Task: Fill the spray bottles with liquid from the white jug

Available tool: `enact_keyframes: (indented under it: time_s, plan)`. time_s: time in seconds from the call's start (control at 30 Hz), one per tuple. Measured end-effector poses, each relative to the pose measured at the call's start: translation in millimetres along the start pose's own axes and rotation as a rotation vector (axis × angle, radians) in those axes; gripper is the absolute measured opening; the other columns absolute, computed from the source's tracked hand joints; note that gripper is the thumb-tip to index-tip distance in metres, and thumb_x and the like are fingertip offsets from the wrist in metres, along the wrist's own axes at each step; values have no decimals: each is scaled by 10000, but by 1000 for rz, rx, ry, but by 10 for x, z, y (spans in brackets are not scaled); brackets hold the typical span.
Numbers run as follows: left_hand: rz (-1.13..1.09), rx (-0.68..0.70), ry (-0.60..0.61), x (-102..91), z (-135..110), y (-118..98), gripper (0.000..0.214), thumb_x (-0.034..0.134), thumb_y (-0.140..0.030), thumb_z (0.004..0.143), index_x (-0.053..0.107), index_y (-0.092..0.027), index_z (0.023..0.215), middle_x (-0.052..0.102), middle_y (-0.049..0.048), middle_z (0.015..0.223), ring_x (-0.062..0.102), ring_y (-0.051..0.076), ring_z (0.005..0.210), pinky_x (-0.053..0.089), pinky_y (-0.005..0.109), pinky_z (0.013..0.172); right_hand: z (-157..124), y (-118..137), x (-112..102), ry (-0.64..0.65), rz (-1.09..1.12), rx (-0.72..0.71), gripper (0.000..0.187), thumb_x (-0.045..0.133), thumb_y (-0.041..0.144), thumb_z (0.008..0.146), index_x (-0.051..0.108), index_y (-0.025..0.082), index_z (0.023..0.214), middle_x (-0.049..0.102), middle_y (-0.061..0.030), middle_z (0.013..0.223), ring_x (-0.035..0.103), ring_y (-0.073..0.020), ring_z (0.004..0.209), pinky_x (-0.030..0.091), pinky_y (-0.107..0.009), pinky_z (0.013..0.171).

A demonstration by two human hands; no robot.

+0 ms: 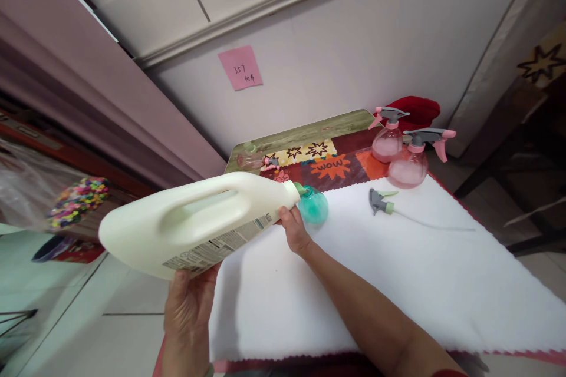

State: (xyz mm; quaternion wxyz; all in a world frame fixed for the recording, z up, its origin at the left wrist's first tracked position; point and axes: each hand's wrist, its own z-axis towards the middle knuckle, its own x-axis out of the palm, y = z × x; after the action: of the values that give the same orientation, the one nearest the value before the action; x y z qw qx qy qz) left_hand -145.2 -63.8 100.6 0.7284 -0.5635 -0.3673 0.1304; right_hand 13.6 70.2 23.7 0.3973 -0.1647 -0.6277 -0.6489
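A large white detergent bottle [145, 218] with a moulded handle lies tilted almost flat in the air, its neck pointing right. My left hand [190, 297] grips its lower body from beneath. At the neck, my right hand [292, 230] is closed around the underside; some of its fingers are hidden. A green spout [303, 189] at the mouth meets the opening of a round teal spray bottle [315, 209], which stands on the white cloth [283, 294] without a spray head. To the right, a grey and green spray head [381, 201] with its long tube lies on the cloth.
Two spray bottles with pink liquid, one behind [387, 146] and one in front [409, 171], stand at the back right. Another small pink spray bottle [252, 160] lies on the patterned mat [349, 126]. Behind are a red item [420, 111] and the wall with a pink note [241, 68].
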Motion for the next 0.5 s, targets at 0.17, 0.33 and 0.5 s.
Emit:
enact_keyframes:
  time_s: [0.17, 0.33, 0.5]
  plan:
    - [2, 4, -26, 43, -15, -12, 714, 918, -491, 574, 706, -313, 1232, 619, 1, 1454, 420, 345, 1449, 622, 429, 934, -2, 2, 1, 7, 6, -3, 582, 673, 598, 827, 656, 195, 1246, 734, -94, 1128, 698, -239, 965, 618, -350, 771]
    - [2, -3, -54, 63, -21, -9, 701, 930, -501, 538, 725, -324, 1185, 646, -8, 1420, 423, 349, 1448, 534, 510, 1060, 2, 5, 3, 0, 2, -11, 568, 673, 594, 829, 662, 193, 1232, 736, -90, 1131, 696, -235, 984, 616, -333, 780]
    - [-34, -11, -53, 23, -13, -3, 697, 934, -469, 548, 718, -313, 1191, 660, -8, 1401, 407, 345, 1460, 443, 547, 1138, 3, 12, 9, -5, -1, 15, 597, 674, 611, 812, 655, 193, 1238, 741, -94, 1110, 702, -244, 968, 625, -352, 767]
